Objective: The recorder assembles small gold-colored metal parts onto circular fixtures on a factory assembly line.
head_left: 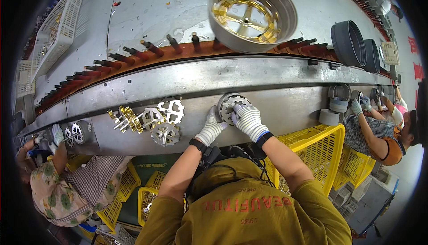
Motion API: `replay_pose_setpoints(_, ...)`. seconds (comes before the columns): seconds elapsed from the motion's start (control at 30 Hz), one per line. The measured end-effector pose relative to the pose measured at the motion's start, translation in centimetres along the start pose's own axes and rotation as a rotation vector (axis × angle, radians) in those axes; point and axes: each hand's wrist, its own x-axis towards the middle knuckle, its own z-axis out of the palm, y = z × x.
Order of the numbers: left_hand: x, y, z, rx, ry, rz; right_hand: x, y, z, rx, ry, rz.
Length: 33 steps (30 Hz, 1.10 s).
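Note:
Between my two gloved hands, on the metal workbench (285,109), sits a round grey ring with a silver toothed disc (228,105) in its mouth. My left hand (211,128) grips the ring's left side, thumb toward its near edge. My right hand (248,121) is closed on its right side, fingers bent over the rim and disc. Both hands wear white striped gloves. Left of them lie several loose toothed discs: silver ones (165,134) and a gold-edged stack (126,120) with pins sticking out.
Beyond the bench runs a metal rail (147,75) lined with upright red-and-black pegs (151,47). A large grey ring with a gold spoked disc (285,20) sits over it. Dark rings (347,43) stand farther right. Yellow crates (314,156) flank me. Co-workers (379,133) sit at both sides.

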Motion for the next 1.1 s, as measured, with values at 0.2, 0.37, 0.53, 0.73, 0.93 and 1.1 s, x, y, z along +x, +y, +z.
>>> replay_pose_setpoints(0.2, -2.8, 5.1, 1.0, -0.247, -0.118, -0.149, -0.9, 1.6, 0.2, 0.058, -0.116, 0.094)
replay_pose_setpoints(0.37, -1.0, 1.7, 0.4, 0.283, 0.068, 0.034, -0.3, 0.4, 0.4, 0.068, -0.095, 0.022)
replay_pose_setpoints(0.53, -1.1, 1.8, 0.8, 0.603, 0.137, 0.065, -0.7, 0.9, 0.8, 0.163, -0.186, 0.077)
replay_pose_setpoints(0.73, -1.5, 3.2, 1.1, 0.528, 0.110, -0.026, -0.6, 1.5, 1.6, 0.171, -0.162, 0.046)
replay_pose_setpoints(0.93, -1.8, 4.8, 0.5, 0.732, 0.081, 0.074, -0.5, 1.2, -1.9, 0.124, -0.290, 0.070)
replay_pose_setpoints(1.1, -1.9, 2.2, -3.8, 0.421, -0.015, 0.086, -1.1, 0.2, -4.3, 0.071, -0.219, -0.015)
